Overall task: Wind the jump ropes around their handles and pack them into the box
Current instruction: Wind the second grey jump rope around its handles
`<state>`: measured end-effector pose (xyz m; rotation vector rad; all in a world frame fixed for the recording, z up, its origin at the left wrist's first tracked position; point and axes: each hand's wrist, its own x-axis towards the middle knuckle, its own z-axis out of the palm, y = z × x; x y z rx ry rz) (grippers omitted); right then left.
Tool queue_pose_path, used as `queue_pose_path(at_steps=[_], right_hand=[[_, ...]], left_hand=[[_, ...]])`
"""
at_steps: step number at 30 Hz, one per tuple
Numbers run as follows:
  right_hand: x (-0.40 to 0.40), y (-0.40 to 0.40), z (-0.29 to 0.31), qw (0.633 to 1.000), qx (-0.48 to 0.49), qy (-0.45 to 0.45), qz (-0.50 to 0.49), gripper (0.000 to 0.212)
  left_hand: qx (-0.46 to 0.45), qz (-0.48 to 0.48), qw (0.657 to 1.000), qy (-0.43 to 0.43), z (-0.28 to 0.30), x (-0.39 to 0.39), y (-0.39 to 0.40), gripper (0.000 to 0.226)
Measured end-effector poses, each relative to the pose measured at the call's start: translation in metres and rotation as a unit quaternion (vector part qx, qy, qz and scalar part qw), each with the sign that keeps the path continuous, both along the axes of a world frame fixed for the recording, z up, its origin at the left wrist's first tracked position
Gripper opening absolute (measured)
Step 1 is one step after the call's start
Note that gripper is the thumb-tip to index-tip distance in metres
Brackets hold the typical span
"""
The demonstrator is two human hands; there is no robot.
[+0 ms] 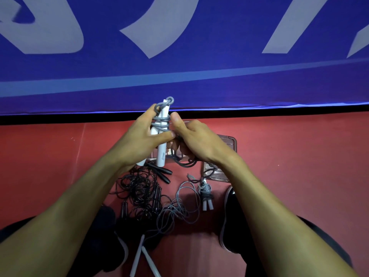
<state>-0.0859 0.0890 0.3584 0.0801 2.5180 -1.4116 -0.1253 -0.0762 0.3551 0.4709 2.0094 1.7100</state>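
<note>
White handles (161, 150), 2, held upright together above the red floor (299, 166), grey rope (160, 121) coiled round their upper part. Left hand (143, 134): fingers and thumb curled round the handles. Right hand (191, 138): fingers curled on the rope's loose run, thumb against the coil. Clear box (229, 144) on the floor, behind the right hand. Wound grey bundle (205, 193) near it. Black ropes (139, 188), tangled, lower left. Blue banner (179, 66) behind.

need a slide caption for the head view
Both hands wind grey rope around white handles, loose ropes below.
</note>
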Motion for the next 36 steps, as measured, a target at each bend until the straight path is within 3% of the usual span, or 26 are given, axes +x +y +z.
queue_pose_path(at_steps=[5,9,13,15,19,22,30,36], right_hand=[[0.003,0.002,0.002,1.000,0.023,-0.015,-0.004,0.072],[0.003,0.001,0.002,0.998,0.060,-0.002,-0.009,0.080],[0.000,0.003,0.003,0.997,0.071,0.010,-0.034,0.084],[-0.002,0.006,0.003,0.996,0.075,0.009,-0.042,0.084],[-0.002,0.007,0.001,0.996,0.074,0.004,-0.041,0.087],[-0.001,0.006,0.000,0.996,0.081,0.008,-0.044,0.087],[0.000,0.001,0.006,0.998,0.056,-0.009,-0.033,0.082],[0.003,0.005,0.005,0.996,0.084,-0.015,-0.011,0.086]], left_hand=[[-0.003,0.030,0.999,0.029,0.000,-0.005,-0.006,0.033],[-0.024,0.036,0.999,0.024,0.000,-0.005,-0.004,0.031],[0.068,0.064,0.982,-0.163,0.001,-0.001,0.004,0.044],[0.092,0.077,0.970,-0.209,0.006,-0.001,0.004,0.049],[0.099,0.021,0.983,-0.152,0.003,0.001,0.003,0.033],[0.046,0.004,0.996,-0.077,0.001,0.001,0.004,0.022],[-0.058,0.006,0.998,0.010,-0.003,0.002,0.003,0.045],[-0.122,0.073,0.987,0.070,-0.004,-0.003,-0.004,0.034]])
